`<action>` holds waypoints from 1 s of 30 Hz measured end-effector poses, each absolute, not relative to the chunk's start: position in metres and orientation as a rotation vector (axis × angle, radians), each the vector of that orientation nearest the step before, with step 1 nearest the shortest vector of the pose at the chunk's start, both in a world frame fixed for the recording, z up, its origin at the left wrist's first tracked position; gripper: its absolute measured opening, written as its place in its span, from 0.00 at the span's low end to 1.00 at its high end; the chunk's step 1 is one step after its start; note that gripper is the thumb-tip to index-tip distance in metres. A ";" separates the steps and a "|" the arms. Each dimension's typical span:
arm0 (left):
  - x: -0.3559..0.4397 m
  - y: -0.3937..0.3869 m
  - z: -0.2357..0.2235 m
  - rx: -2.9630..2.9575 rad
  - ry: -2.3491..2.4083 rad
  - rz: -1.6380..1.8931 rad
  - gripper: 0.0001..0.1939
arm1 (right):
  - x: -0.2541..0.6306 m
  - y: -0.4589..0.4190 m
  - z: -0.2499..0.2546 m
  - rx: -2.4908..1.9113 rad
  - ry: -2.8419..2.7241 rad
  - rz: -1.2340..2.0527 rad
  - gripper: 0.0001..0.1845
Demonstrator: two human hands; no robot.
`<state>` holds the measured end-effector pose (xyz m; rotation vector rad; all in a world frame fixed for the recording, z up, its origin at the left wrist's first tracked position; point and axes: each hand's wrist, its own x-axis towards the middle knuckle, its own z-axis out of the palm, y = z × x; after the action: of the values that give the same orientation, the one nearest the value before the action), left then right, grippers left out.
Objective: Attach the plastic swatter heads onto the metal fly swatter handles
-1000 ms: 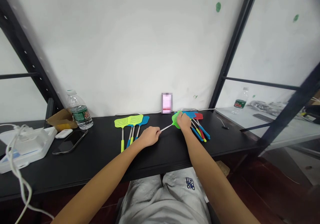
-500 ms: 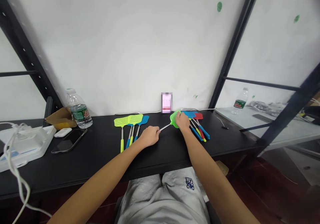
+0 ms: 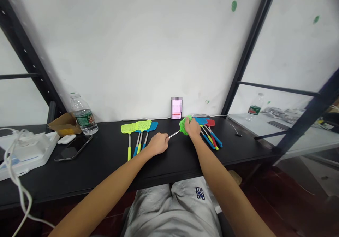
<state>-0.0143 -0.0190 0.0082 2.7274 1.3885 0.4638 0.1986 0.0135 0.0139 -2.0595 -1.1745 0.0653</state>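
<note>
A green fly swatter (image 3: 183, 126) is stretched between my two hands above the black table. My left hand (image 3: 159, 143) is closed around its handle end, with the thin metal rod showing beyond the fingers. At the other end my right hand (image 3: 192, 126) grips the perforated green head and covers part of it. Left of my hands lie several swatters with yellow-green heads (image 3: 143, 125) and a blue head (image 3: 153, 126). Beside my right hand is another group, with blue heads (image 3: 200, 120) and a red head (image 3: 211, 122), their handles fanned toward me.
A phone with a lit screen (image 3: 176, 108) leans on the wall. At left are a water bottle (image 3: 86, 118), a cardboard box (image 3: 63, 124), a white case (image 3: 67, 139), a dark phone (image 3: 74, 148) and a power strip (image 3: 39, 155) with cables. The black table (image 3: 111, 173) ends near my lap.
My right hand and the green swatter head have shifted very slightly left. My left hand keeps its hold, and the other swatters lie as before.
</note>
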 end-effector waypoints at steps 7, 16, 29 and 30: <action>-0.014 -0.022 0.011 2.693 1.361 0.506 0.15 | 0.200 0.014 0.013 -2.035 -1.196 0.117 0.33; -0.012 -0.022 0.016 2.516 1.492 0.699 0.16 | 0.207 0.015 0.020 -1.795 -0.941 0.045 0.22; -0.009 -0.022 0.016 2.542 1.291 0.848 0.16 | 0.163 0.018 0.004 -0.957 -1.283 1.071 0.24; -0.008 -0.023 0.016 2.541 1.277 0.850 0.16 | 0.163 0.017 0.005 -0.951 -1.263 1.089 0.24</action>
<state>-0.0084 -0.0228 0.0158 2.5409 1.2772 0.8502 0.1625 0.0167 0.0051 -0.9506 -1.2628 1.0891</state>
